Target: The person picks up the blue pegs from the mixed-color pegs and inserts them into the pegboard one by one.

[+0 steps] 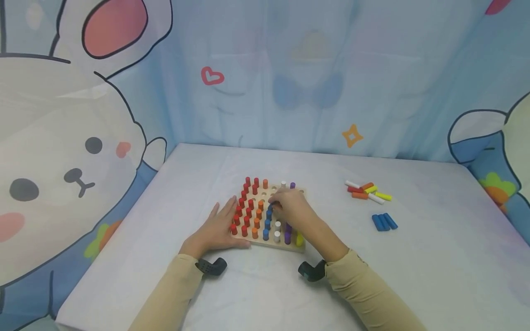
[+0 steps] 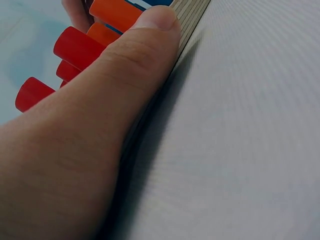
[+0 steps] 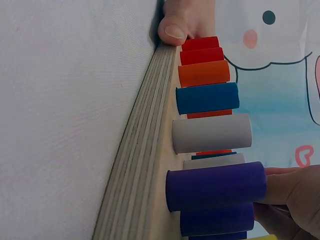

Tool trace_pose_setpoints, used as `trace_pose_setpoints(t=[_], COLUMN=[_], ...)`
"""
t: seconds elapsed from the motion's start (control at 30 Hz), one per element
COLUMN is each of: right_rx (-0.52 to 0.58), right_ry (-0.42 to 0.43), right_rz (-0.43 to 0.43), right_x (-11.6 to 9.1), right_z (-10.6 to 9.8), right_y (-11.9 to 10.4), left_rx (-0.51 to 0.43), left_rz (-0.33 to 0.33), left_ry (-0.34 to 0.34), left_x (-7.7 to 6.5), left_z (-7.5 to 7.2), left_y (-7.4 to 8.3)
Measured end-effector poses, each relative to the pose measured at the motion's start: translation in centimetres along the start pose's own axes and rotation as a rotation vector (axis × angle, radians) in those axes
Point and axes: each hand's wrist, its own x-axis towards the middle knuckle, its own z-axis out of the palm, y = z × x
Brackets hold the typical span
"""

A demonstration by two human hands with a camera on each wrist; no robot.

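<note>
Nearest: two tan sleeves (image 1: 165,294), extended over the white-covered counter (image 1: 434,276). Wooden pegboard (image 1: 271,245) lies on the counter at both hands, partly filled. Left hand (image 1: 215,230): fingers straight, spread; thumb against the board's near edge. Right hand (image 1: 296,211): fingertips together, pinching a blue peg (image 1: 270,207) at the board. Loose blue pegs (image 1: 384,223) lie to the right, near a mixed-colour pile (image 1: 359,195).

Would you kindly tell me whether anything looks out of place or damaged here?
Nothing looks damaged. The mixed loose pegs lie jumbled, untidy next to the side-by-side loose blue pegs. On the pegboard, the farthest orange peg stands apart from its column, an empty hole between.
</note>
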Motion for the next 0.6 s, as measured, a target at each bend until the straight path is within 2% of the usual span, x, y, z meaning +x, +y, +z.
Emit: trace_pose_setpoints(t=[0.37,0.6], right_rx=[-0.009,-0.027], right_ry=[0.015,-0.02], right_rz=[-0.029,-0.009], right_x=[-0.01,-0.02], right_z=[0.3,0.13], right_y=[-0.17,-0.35], left_rx=[0.001,0.01], left_rz=[-0.003,-0.001], left_ry=[-0.002,-0.003], left_x=[-0.01,0.1], left_z=[0.08,0.09], left_y=[-0.09,-0.12])
